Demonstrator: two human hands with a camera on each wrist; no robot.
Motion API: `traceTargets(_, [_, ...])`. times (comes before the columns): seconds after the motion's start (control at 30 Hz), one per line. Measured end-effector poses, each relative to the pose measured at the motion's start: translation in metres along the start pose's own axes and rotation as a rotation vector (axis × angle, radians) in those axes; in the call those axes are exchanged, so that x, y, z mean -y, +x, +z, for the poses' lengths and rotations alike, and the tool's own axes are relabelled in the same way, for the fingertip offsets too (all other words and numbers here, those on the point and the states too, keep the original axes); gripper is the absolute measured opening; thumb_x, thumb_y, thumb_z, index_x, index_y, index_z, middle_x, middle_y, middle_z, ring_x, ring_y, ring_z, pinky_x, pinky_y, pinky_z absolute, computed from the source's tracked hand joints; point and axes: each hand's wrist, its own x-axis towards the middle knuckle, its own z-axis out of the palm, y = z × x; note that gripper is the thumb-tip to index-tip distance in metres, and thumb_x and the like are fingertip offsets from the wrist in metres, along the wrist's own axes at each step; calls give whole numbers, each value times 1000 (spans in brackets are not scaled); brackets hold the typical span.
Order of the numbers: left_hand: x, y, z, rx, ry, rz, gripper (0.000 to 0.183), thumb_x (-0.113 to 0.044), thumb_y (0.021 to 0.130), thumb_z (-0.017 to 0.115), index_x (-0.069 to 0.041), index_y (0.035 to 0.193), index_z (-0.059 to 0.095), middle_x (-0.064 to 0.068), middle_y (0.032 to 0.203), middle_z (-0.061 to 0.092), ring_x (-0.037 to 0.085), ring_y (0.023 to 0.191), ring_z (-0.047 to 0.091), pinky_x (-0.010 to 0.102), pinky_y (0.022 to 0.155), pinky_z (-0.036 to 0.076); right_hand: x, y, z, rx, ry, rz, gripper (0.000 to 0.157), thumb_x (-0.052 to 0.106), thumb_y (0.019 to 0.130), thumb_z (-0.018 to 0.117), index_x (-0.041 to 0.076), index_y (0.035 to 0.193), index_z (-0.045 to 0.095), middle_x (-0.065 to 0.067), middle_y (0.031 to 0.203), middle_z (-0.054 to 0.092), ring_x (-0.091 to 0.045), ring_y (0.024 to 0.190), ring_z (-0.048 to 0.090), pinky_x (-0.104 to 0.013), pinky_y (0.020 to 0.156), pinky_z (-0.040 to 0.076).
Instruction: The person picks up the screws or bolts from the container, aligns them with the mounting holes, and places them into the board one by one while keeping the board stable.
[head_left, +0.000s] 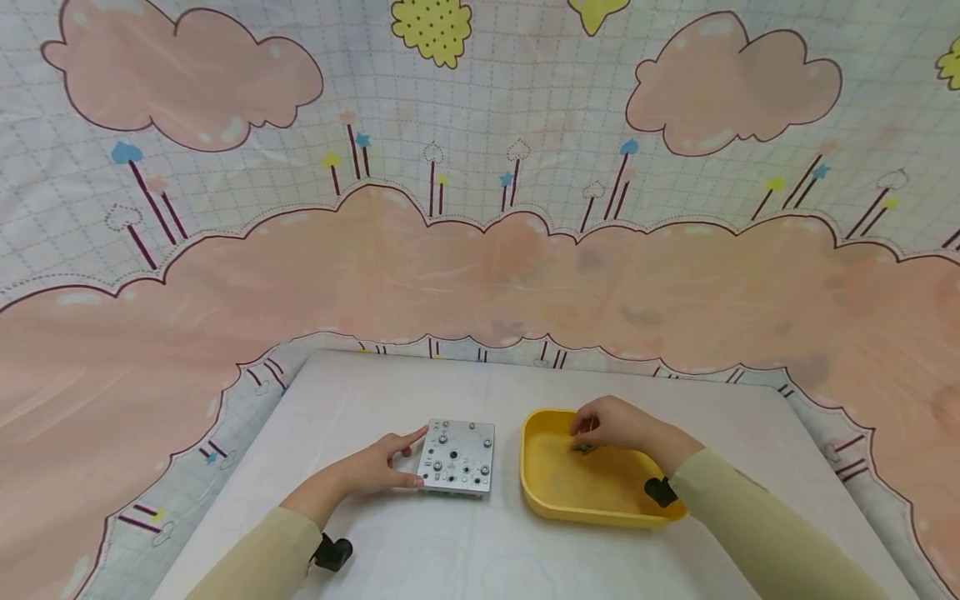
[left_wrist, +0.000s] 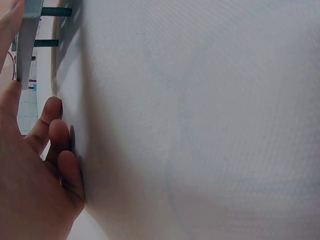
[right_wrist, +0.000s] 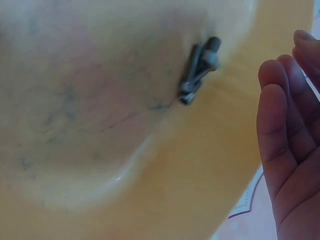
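A silvery square metal plate (head_left: 465,442) with holes and several screws set in it sits on the white table. My left hand (head_left: 378,467) holds it at the left side, index finger at the far corner and thumb at the near one. Threaded screw ends (left_wrist: 56,11) stick out of the plate's underside in the left wrist view. My right hand (head_left: 618,423) reaches into a yellow tray (head_left: 536,492), fingers relaxed and pointing down by a few loose screws (right_wrist: 197,70). In the right wrist view those screws lie together on the tray bottom, apart from the visible fingers (right_wrist: 272,115).
The white table (head_left: 420,550) carries the plate on the left and the tray on the right. A patterned cloth (head_left: 480,283) with clouds rises behind the table and along its sides. Small black cameras (head_left: 332,552) are worn on both wrists.
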Motion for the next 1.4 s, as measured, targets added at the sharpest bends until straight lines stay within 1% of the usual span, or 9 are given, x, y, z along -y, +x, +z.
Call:
traceTargets(0.07, [0,0,0,-3,5,-5,91,-43,80,82,-29,156,33,-1,117,47,19,94,42,41,85,37,-2,-1,0,3,5,18,9,15,90,74,8,96,74,-5,85,70,-26,79,66,-33,68,51])
traceTargets(0.2, [-1,-1,0,-5,8,-11,91,-43,79,82,-29,156,34,-1,118,47,20,96,43,42,87,37,-5,-1,0,5,-28,33,7,14,90,74,9,95,74,-2,85,70,-21,77,62,-32,69,49])
traceTargets(0.3, [-2,-1,0,-4,7,-14,92,-43,79,82,-29,156,34,-1,118,47,20,96,43,42,88,37,-7,-1,1,9,-90,39,3,12,89,74,12,93,74,2,83,67,-18,77,57,-32,70,49])
traceTargets(0.4, [-1,-1,0,-4,7,-17,92,-43,79,82,-29,156,34,-1,118,47,20,96,43,42,87,37,-7,1,2,17,-166,52,4,12,89,75,15,90,73,5,81,62,-16,77,53,-32,72,47])
traceTargets(0.63, [0,0,2,-11,14,-20,92,-44,79,82,-30,156,34,-1,117,47,20,96,43,42,87,37,-16,4,7,35,-290,35,6,12,88,76,16,88,71,7,79,59,-14,75,52,-32,73,47])
traceTargets(0.8, [-1,0,1,-11,9,-19,92,-43,79,83,-30,156,34,-2,116,46,20,95,42,40,85,37,-17,4,11,53,-292,63,8,12,88,75,18,89,69,6,78,57,-15,75,52,-33,73,45])
traceTargets(1.0, [-3,-1,0,-5,7,-11,92,-43,79,82,-29,156,34,0,115,46,21,94,41,40,83,36,-16,6,13,33,-329,48,8,11,88,75,15,90,68,4,77,56,-15,74,51,-34,72,46])
traceTargets(1.2, [-4,-1,0,-9,7,-33,92,-43,79,83,-30,156,33,-1,117,46,20,95,42,40,85,37,-13,9,16,28,-348,80,8,13,88,76,15,90,68,5,77,56,-15,75,51,-34,77,47])
traceTargets(1.4, [-4,-1,1,-8,1,-37,92,-42,79,83,-30,156,33,-1,117,46,20,94,41,40,84,37,-11,10,17,26,-364,61,8,12,88,75,16,87,68,6,76,56,-15,75,51,-35,76,46])
